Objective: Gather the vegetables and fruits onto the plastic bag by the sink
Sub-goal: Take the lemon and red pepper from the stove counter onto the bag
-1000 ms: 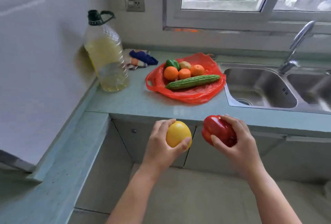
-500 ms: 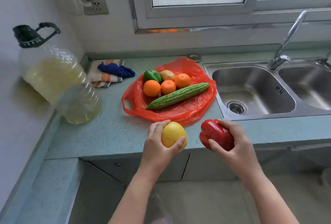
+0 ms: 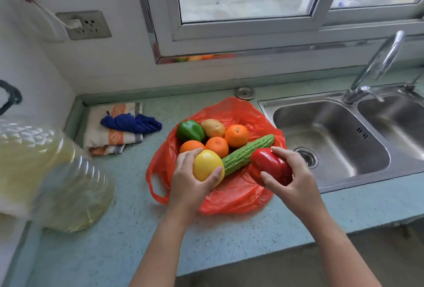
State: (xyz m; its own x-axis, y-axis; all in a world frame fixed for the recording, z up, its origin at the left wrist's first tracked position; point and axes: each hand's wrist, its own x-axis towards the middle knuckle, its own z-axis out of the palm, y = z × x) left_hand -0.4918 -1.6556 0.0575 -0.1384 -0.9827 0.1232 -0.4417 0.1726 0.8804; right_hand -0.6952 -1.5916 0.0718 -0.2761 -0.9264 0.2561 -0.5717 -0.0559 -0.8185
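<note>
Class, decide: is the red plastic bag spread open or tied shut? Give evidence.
Spread open: the plastic bag lies flattened on the counter, oranges and green pepper resting on top.

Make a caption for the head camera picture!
Left hand holds a yellow fruit, right hand a red bell pepper, over the orange plastic bag.

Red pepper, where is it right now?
In the head view the red pepper sits right of centre, gripped by the right hand above the orange plastic bag, beside the bitter gourd and just left of the sink.
</note>
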